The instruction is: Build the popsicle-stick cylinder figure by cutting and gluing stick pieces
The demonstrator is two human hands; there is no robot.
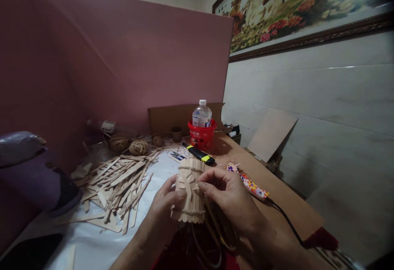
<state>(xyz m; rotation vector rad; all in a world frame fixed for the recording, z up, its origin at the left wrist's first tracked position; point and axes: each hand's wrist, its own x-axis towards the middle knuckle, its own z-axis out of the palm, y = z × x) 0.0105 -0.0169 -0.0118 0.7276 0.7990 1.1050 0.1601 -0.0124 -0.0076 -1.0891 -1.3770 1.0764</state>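
Note:
My left hand [168, 198] is closed around the left side of a cylinder of craft sticks [186, 202], its thumb lying on the front. Twine bands ring this cylinder near its top and bottom, and short pieces of stick form a branching shape on its face. At the cylinder's right side, the thumb and forefinger of my right hand [227, 194] pinch a small piece of wood [196, 186] against or close to the surface; exact contact is unclear. Below the right hand hang loops of a yellowish cord or band [221, 233], partly hidden.
Loose craft sticks [120, 184] are heaped at left beside balls of twine [138, 147]. Behind the cylinder lie snips [177, 156] and a utility knife [198, 154]. A red bucket [201, 136] holds a bottle [202, 116]. At right rests a flower-patterned corded tool [250, 186].

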